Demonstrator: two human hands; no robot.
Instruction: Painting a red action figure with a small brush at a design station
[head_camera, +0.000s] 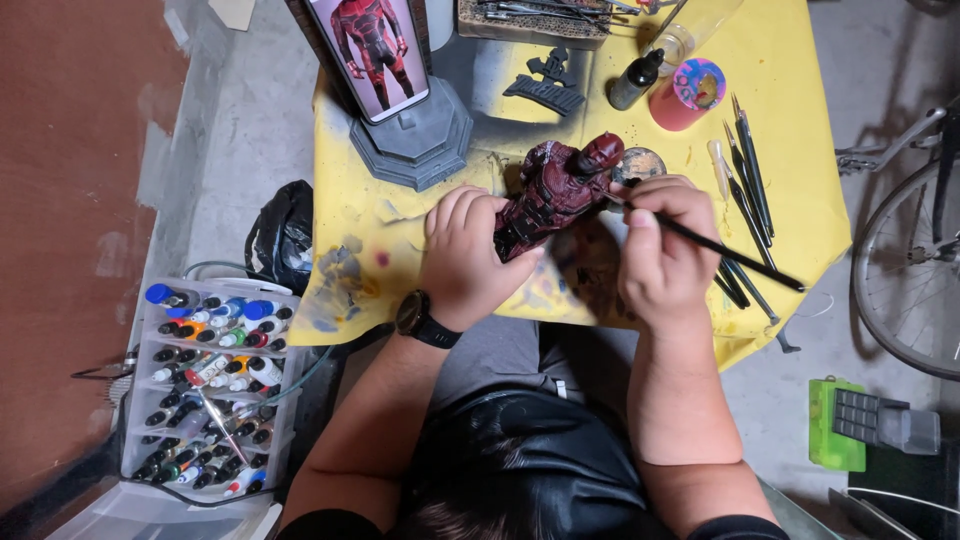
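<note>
Over the yellow table (800, 120), at its near edge, I have the figure (555, 190) lifted between both hands, lying slanted with its head toward the upper right and its legs down in my left palm. My left hand (468, 258) is curled closed around the lower body, thumb on the near side and fingers folded over the far side, so the legs are mostly hidden. My right hand (660, 250) is closed in a pen-like pinch on a thin black brush (715, 243), whose handle runs out to the lower right while the tip end points at the figure's shoulder; I cannot see the bristles themselves. I judge the figure to be rigid and fairly light, cast plastic or resin, dark red with sculpted armour ridges that give grip, but with thin parts and possibly wet paint that would smear or snap, so the thick legs and waist look like the safe place to hold, away from the head and arms. The brush is light and stiff, best held near the ferrule. Spare brushes (745, 190) lie to the right, a dropper bottle (635, 80) and pink cup (690, 93) sit beyond, a phone (372, 50) leans on a grey base (415, 140), and a paint rack (210, 390) stands on the floor at left.
</note>
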